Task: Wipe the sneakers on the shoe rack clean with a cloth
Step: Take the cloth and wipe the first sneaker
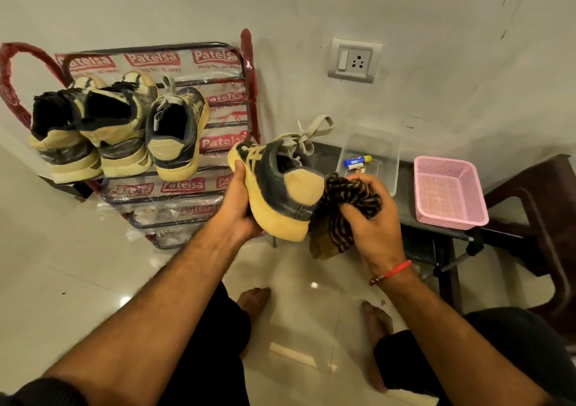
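Right now the tan-and-dark-grey suede sneaker [280,187] is held up in front of the person, off the rack, just right of the red metal shoe rack w/ printed plastic wrap [218,100]. Its long axis runs from upper left to lower right: toe up-left toward the rack, heel down-right toward the person, pale sole facing lower left. Grey laces stick up at the top.

Left hand [240,200] grips the sneaker from under the sole, fingers curled round the toe-side edge. Right hand [371,218] is clenched round a bunched brown-and-black striped cloth [336,215], which touches the heel end of the shoe; a red thread band sits on that wrist.

Three more tan-and-grey sneakers [121,131] stand on the rack's top tier, heels toward the camera.

To the right, a clear plastic box [377,144] w/ small items inside sits on a dark low table [414,218], next to a pink perforated plastic basket [448,190]. A grey wall socket plate [353,59] is above.
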Demonstrator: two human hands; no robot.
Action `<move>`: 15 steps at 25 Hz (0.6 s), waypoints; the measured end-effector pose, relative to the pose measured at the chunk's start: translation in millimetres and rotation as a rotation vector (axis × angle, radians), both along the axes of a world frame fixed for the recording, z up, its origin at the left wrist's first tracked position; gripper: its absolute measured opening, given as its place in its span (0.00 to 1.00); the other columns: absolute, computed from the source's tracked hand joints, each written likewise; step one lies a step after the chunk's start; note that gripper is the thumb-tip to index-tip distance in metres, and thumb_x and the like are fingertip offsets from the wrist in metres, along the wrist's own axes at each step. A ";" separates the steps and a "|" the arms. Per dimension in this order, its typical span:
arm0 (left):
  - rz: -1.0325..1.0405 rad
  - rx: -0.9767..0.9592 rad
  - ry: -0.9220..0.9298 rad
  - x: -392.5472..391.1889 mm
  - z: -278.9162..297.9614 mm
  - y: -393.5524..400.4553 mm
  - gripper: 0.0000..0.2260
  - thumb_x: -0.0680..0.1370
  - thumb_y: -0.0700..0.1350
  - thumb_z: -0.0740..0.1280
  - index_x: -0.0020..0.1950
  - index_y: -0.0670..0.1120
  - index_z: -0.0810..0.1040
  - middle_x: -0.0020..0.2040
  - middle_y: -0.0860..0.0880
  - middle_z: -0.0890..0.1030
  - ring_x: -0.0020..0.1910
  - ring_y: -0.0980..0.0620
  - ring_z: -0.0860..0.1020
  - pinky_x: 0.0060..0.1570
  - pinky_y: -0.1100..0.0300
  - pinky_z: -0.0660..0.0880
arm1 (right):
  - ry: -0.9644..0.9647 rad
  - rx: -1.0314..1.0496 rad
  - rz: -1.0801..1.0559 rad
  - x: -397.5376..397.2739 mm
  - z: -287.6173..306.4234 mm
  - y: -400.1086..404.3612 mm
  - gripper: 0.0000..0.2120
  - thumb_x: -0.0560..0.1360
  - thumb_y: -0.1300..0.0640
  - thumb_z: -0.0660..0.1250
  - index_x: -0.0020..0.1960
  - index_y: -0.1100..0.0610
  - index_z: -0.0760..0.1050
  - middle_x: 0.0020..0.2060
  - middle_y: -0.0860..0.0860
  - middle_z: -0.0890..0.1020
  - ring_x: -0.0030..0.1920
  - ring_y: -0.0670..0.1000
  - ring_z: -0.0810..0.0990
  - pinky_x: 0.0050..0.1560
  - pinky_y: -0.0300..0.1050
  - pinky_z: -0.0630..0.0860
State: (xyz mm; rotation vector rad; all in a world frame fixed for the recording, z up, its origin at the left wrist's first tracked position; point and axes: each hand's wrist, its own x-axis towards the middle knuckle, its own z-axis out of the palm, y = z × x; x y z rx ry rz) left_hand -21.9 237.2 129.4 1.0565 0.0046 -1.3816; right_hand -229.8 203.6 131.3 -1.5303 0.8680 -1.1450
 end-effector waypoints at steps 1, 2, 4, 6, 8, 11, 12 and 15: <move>-0.041 -0.015 0.014 -8.0 1.2 1.3 0.28 0.82 0.66 0.55 0.64 0.46 0.80 0.53 0.40 0.86 0.47 0.41 0.86 0.50 0.45 0.80 | -0.073 0.023 0.016 2.0 2.7 2.0 0.20 0.72 0.74 0.65 0.55 0.51 0.76 0.53 0.54 0.80 0.56 0.48 0.80 0.58 0.42 0.77; -0.101 -0.017 0.001 -16.2 0.0 0.6 0.28 0.82 0.66 0.56 0.64 0.45 0.80 0.53 0.40 0.86 0.47 0.41 0.87 0.49 0.47 0.80 | -0.117 0.011 0.041 4.6 3.6 6.2 0.19 0.72 0.72 0.64 0.56 0.52 0.75 0.54 0.55 0.80 0.57 0.49 0.80 0.58 0.42 0.77; -0.233 0.009 -0.090 -32.9 1.5 -0.7 0.30 0.80 0.69 0.57 0.63 0.46 0.82 0.56 0.40 0.86 0.49 0.43 0.86 0.53 0.48 0.80 | -0.145 -0.042 0.053 6.5 0.8 12.5 0.19 0.71 0.72 0.62 0.57 0.55 0.74 0.54 0.54 0.79 0.57 0.47 0.80 0.59 0.40 0.76; -0.328 0.008 -0.195 -41.6 1.6 -2.5 0.32 0.76 0.72 0.60 0.64 0.48 0.82 0.59 0.41 0.85 0.55 0.43 0.85 0.59 0.46 0.79 | -0.179 -0.005 -0.010 3.2 -5.2 5.1 0.20 0.71 0.73 0.63 0.57 0.54 0.74 0.55 0.56 0.80 0.58 0.50 0.80 0.61 0.45 0.77; -0.422 0.032 -0.265 -47.0 3.0 -1.8 0.32 0.73 0.72 0.67 0.64 0.50 0.83 0.60 0.43 0.85 0.59 0.43 0.83 0.64 0.42 0.77 | -0.200 0.058 -0.078 -1.8 -10.5 -5.0 0.20 0.73 0.75 0.64 0.57 0.53 0.75 0.55 0.60 0.80 0.58 0.54 0.81 0.64 0.55 0.76; -0.425 0.123 -0.231 -47.5 1.1 1.1 0.21 0.74 0.64 0.70 0.54 0.48 0.86 0.51 0.45 0.86 0.48 0.45 0.84 0.56 0.48 0.80 | -0.123 0.011 -0.048 -0.5 -13.5 -5.1 0.20 0.74 0.74 0.65 0.58 0.53 0.74 0.56 0.57 0.81 0.58 0.54 0.81 0.63 0.52 0.77; -0.394 0.140 -0.206 -45.1 -0.1 0.9 0.20 0.74 0.62 0.69 0.53 0.48 0.85 0.50 0.45 0.86 0.44 0.45 0.84 0.51 0.50 0.82 | -0.093 -0.026 -0.048 1.0 -11.3 -1.8 0.20 0.73 0.74 0.65 0.58 0.53 0.74 0.56 0.55 0.81 0.58 0.52 0.81 0.61 0.48 0.78; -0.292 0.181 -0.117 -33.7 2.4 0.6 0.21 0.73 0.62 0.69 0.56 0.48 0.84 0.51 0.44 0.86 0.42 0.43 0.85 0.42 0.47 0.83 | -0.068 -0.155 -0.121 -0.8 1.0 2.6 0.21 0.70 0.72 0.65 0.59 0.55 0.74 0.53 0.47 0.80 0.55 0.50 0.81 0.57 0.46 0.79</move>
